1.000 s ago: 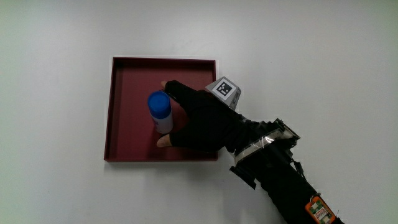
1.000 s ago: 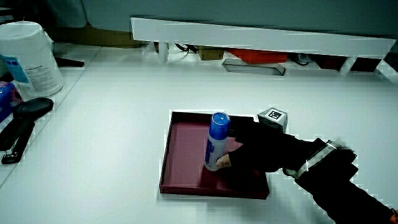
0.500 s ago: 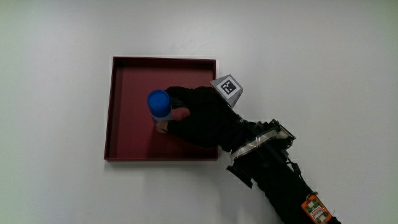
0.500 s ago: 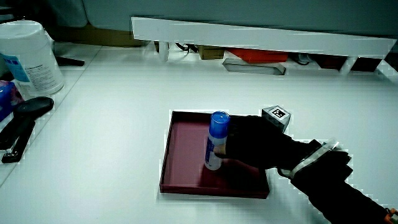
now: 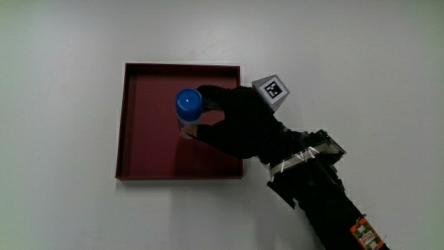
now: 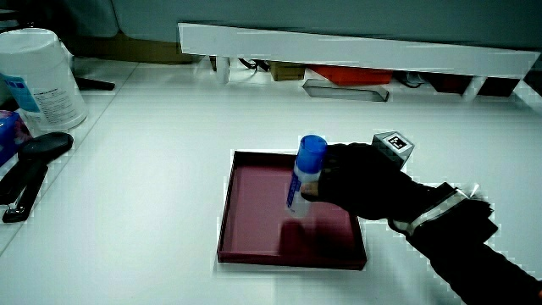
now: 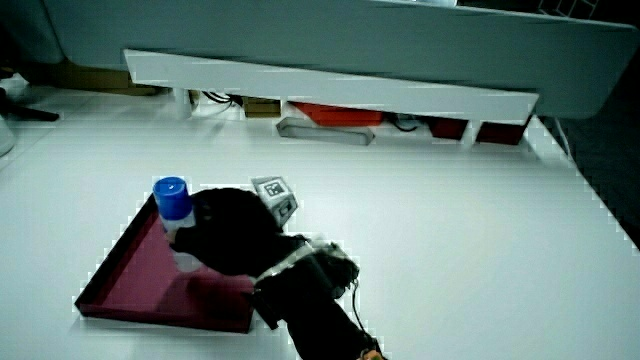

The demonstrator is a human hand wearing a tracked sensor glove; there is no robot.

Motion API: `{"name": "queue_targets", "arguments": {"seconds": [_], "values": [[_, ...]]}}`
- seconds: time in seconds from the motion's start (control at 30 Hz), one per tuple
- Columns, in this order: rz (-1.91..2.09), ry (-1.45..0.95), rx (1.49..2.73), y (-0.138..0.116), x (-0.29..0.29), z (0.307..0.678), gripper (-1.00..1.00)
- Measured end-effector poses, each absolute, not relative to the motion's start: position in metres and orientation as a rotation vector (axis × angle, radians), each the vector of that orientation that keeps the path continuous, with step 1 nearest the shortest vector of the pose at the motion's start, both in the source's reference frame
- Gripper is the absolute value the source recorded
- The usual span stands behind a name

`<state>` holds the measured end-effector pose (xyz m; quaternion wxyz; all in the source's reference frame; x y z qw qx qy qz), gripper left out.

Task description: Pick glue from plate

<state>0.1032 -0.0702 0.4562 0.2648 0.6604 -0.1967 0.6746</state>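
The glue stick [image 5: 188,111] is white with a blue cap, and the hand [image 5: 239,125] is shut around its body. It hangs upright a little above the floor of the dark red square plate [image 5: 146,146]. In both side views the glue stick [image 6: 306,175] [image 7: 175,215] shows clear of the plate [image 6: 250,229] [image 7: 130,285], with a shadow under it. The hand [image 6: 356,180] [image 7: 235,235] grips it from the side, and its forearm reaches over the plate's edge nearer the person.
A white tub [image 6: 38,76] and a black stapler [image 6: 30,169] stand at the table's edge in a side view. The low white partition [image 6: 356,51] [image 7: 330,85] has small items under it.
The hand has closed on the glue stick and lifted it off the plate's floor, a little away from the person.
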Motion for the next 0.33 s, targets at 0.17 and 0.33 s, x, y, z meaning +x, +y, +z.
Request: {"name": "queue_targets", "arguments": {"seconds": [0.17, 0.33], "values": [[1.799, -0.498, 1.91, -0.077, 0.134, 0.448, 1.0], [1.836, -0.423, 1.908, -0.078, 0.16, 0.449, 1.0]]}}
